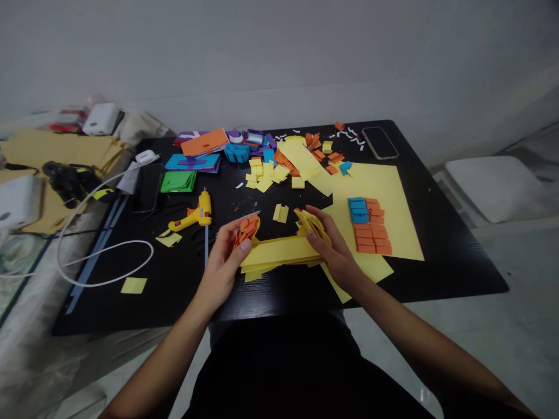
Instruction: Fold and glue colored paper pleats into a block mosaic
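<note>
My left hand [227, 256] is closed around a bundle of small folded orange paper pieces [247, 228], held just above the black table [279, 291]. My right hand [328, 244] grips a cluster of folded yellow paper pieces [311, 222]. Between both hands lies a stack of long yellow paper strips [279, 251], which both hands touch at its ends. A loose folded yellow piece [280, 213] lies just behind the strips.
A yellow glue gun [193, 216] with a white cable [109, 262] lies to the left. A yellow sheet [393, 203] to the right carries rows of orange and blue folded pieces [370, 226]. Coloured paper scraps [262, 154] crowd the back, near a phone [379, 142].
</note>
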Demonstrator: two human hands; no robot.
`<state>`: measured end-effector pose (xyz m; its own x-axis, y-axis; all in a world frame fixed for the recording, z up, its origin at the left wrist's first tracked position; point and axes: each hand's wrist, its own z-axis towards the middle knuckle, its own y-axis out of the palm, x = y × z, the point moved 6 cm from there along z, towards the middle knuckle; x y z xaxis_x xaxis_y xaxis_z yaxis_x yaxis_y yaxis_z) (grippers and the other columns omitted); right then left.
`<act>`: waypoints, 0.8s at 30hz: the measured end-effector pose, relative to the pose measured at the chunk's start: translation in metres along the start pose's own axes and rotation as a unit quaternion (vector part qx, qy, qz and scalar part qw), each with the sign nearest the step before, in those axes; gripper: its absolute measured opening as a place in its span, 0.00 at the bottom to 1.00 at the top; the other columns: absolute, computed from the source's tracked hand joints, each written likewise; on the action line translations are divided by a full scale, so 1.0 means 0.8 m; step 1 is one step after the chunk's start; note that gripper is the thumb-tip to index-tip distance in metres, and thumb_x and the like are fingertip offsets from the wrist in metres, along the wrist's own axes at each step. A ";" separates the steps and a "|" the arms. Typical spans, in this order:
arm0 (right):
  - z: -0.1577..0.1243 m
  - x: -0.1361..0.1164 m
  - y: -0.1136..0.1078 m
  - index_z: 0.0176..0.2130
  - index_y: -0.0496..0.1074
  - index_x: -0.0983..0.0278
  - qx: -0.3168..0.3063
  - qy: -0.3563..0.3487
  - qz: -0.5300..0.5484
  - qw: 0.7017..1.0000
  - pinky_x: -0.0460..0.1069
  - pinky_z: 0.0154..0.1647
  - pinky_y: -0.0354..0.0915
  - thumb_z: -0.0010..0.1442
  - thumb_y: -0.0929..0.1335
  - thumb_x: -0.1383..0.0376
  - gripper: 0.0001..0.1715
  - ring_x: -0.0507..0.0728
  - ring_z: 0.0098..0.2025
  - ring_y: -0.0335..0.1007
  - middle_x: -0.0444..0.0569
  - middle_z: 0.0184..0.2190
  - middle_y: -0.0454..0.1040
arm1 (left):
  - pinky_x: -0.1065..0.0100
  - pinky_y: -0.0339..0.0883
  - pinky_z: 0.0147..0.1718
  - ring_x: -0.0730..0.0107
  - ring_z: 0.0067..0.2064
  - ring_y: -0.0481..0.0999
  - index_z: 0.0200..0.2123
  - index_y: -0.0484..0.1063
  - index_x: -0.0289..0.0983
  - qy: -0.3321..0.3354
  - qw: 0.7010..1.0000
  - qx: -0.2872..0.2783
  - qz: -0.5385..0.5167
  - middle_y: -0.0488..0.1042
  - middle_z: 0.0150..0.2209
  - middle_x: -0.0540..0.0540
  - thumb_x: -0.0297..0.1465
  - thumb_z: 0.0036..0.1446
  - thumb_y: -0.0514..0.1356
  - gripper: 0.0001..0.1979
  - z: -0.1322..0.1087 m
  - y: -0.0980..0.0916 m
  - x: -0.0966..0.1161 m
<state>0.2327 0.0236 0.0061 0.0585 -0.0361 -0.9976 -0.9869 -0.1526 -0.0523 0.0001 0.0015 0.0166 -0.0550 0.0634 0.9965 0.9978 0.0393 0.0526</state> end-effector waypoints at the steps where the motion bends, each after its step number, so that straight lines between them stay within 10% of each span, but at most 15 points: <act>1: -0.001 0.002 0.001 0.69 0.60 0.51 0.005 -0.009 0.002 1.000 0.64 0.65 0.68 0.69 0.68 0.43 0.36 0.64 0.61 0.70 0.53 0.61 0.70 | 0.54 0.68 0.63 0.54 0.61 0.76 0.60 0.72 0.43 0.002 1.000 0.012 -0.010 0.77 0.61 0.42 0.48 0.63 0.67 0.27 0.000 -0.001 -0.002; 16: -0.011 -0.031 -0.018 0.70 0.61 0.51 -0.166 -0.117 -0.098 0.974 0.63 0.68 0.68 0.57 0.79 0.63 0.48 0.67 0.68 0.66 0.54 0.68 0.66 | 0.54 0.78 0.55 0.52 0.60 0.78 0.68 0.64 0.49 0.141 0.975 -0.119 0.127 0.73 0.63 0.40 0.34 0.53 0.77 0.42 -0.024 -0.012 0.010; 24: -0.037 -0.016 -0.002 0.67 0.60 0.54 -0.226 -0.146 -0.277 0.922 0.67 0.74 0.62 0.53 0.77 0.75 0.49 0.66 0.75 0.57 0.56 0.71 0.58 | 0.41 0.69 0.64 0.44 0.70 0.65 0.67 0.62 0.41 0.267 0.851 -0.192 0.410 0.64 0.68 0.32 0.28 0.64 0.67 0.31 -0.049 -0.004 0.002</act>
<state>0.2376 -0.0047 0.0204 0.4265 0.4285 -0.7966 -0.6504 -0.4667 -0.5993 -0.0017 -0.0373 0.0207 0.5866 -0.5534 0.5913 0.6366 -0.1361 -0.7590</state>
